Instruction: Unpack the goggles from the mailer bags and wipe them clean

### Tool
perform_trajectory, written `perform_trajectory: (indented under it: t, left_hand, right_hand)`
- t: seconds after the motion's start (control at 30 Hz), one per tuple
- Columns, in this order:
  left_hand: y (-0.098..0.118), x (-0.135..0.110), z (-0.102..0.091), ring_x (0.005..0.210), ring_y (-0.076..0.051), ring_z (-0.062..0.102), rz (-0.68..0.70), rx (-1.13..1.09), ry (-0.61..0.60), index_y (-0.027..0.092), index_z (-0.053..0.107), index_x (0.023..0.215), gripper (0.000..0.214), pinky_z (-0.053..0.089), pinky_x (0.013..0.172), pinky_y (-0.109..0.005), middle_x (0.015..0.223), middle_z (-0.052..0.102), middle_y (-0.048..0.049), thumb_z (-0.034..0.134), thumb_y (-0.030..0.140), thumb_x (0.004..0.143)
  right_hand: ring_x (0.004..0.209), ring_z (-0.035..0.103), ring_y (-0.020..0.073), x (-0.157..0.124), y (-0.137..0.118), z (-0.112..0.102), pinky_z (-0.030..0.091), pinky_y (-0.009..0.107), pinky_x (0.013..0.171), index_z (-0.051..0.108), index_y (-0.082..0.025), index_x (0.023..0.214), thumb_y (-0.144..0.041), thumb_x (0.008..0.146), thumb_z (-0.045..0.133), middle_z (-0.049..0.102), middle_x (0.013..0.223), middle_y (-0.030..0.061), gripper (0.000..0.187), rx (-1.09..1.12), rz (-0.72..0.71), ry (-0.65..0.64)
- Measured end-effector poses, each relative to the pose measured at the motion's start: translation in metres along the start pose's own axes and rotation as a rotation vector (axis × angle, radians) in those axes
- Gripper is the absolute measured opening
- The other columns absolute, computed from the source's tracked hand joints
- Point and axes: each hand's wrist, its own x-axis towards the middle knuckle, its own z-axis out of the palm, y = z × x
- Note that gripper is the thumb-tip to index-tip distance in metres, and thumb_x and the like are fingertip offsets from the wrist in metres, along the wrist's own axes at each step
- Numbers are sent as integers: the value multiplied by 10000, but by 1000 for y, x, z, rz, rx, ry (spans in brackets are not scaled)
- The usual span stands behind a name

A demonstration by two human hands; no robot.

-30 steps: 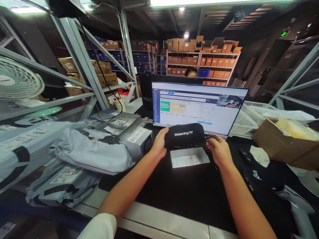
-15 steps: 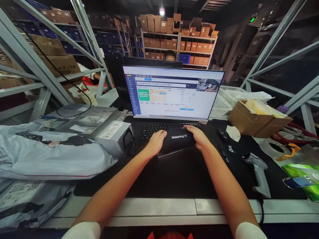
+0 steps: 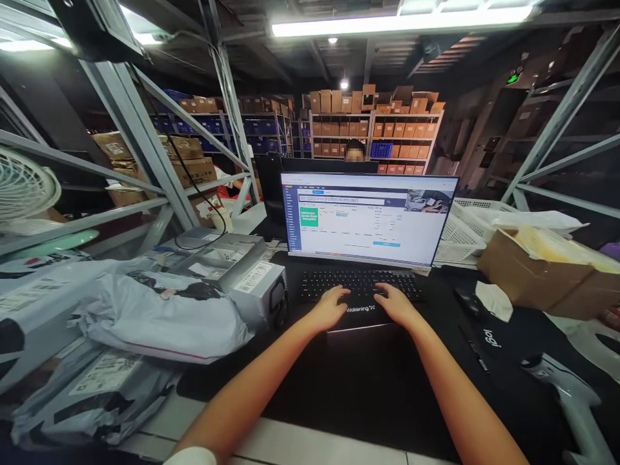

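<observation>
At the far left is a fan [image 3: 26, 184], and near it, on the table, a plump grey bag [image 3: 169, 323] lies over a labelled parcel [image 3: 97, 400]. Next come an open grey box [image 3: 245, 258] and, against it, a closed box [image 3: 261, 290] with a white label on top. The person's left hand [image 3: 329, 310] lies over the left end of a black case [image 3: 361, 318], palm down, its thumb and forefinger spread apart; the other fingers are hard to make out. The case, lettered "Wakening", sits between the two hands on a black mat [image 3: 358, 387], just in front of a keyboard [image 3: 358, 281], with a thin pale edge along its near side. Behind the keyboard stands a lit monitor [image 3: 358, 223]. The right hand [image 3: 397, 305] is over the case's right end, thumb and forefinger also parted, fingertips pointing inward and away. How firmly either hand presses cannot be told. Farther right are a mouse [image 3: 469, 302], a pen [image 3: 477, 352] and crumpled paper [image 3: 494, 301], then a carton [image 3: 523, 271] and, nearer, a grey scanner [image 3: 564, 381].
</observation>
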Motion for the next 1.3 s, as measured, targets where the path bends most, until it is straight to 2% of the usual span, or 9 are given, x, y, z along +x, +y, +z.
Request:
perform_trajectory:
  t: [0.2,0.33,0.4,0.53,0.7,0.87,1.03,1.17,1.3]
  left_hand:
    - [-9,2,2,1496,-353,282,7,-18,36,189,700,1187,540,212,1232,-496,1584,348,-166,704,125,650]
    - [-15,7,11,1502,-339,273,15,-154,137,206,720,1106,495,206,1239,-455,1627,274,-115,715,96,624]
    - [-19,10,15,1487,-306,313,14,-254,226,203,713,1083,421,211,1239,-423,1602,329,-104,697,130,669]
    - [-33,5,15,1287,-285,563,-40,-489,316,174,702,1068,306,345,1167,-459,1298,648,-131,567,330,842]
    - [-40,-25,12,1361,-213,509,-40,-708,331,216,614,1295,480,349,1174,-376,1439,578,-79,439,483,938]
    - [-32,-48,8,1396,-255,472,-107,-825,295,236,576,1366,565,405,1141,-423,1501,517,-82,383,581,963]
    - [-22,-65,2,1465,-235,367,9,-807,210,269,612,1342,565,199,1247,-425,1501,520,-29,302,590,995]
    - [-24,-76,4,1435,-280,408,4,-758,88,291,567,1400,621,277,1206,-481,1463,557,-50,279,644,977]
    - [-31,-76,13,1409,-293,435,10,-733,20,282,556,1407,603,303,1187,-480,1454,558,-70,339,629,964]
  right_hand:
    - [1089,686,279,7,12,-4,503,437,1016,725,-206,968,-517,862,566,746,1091,108,365,274,95,-18]
    - [999,722,278,3,16,6,569,434,911,720,-193,947,-560,913,454,754,1083,121,454,429,226,-102]
    - [978,727,272,0,17,10,578,419,891,722,-196,962,-553,925,451,750,1106,114,450,468,277,-132]
    - [1018,713,251,-5,12,15,571,379,904,706,-209,1073,-549,952,427,721,1208,88,457,500,305,-153]
    - [1213,627,264,-15,-3,23,539,398,979,580,-227,1353,-620,953,401,616,1395,78,589,485,241,-159]
    - [1463,368,231,-32,-15,25,379,445,1157,326,-307,1557,-699,948,366,454,1550,35,725,395,167,-109]
    - [1537,163,190,-72,-10,20,220,462,1236,3,-329,1608,-760,935,265,193,1664,-4,841,334,179,-12]
    - [1543,108,160,-112,-5,16,188,421,1250,-46,-367,1598,-773,931,147,100,1677,-59,804,299,106,59]
    - [1540,151,176,-130,7,15,177,423,1253,6,-369,1603,-774,927,201,160,1671,-45,812,274,88,126]
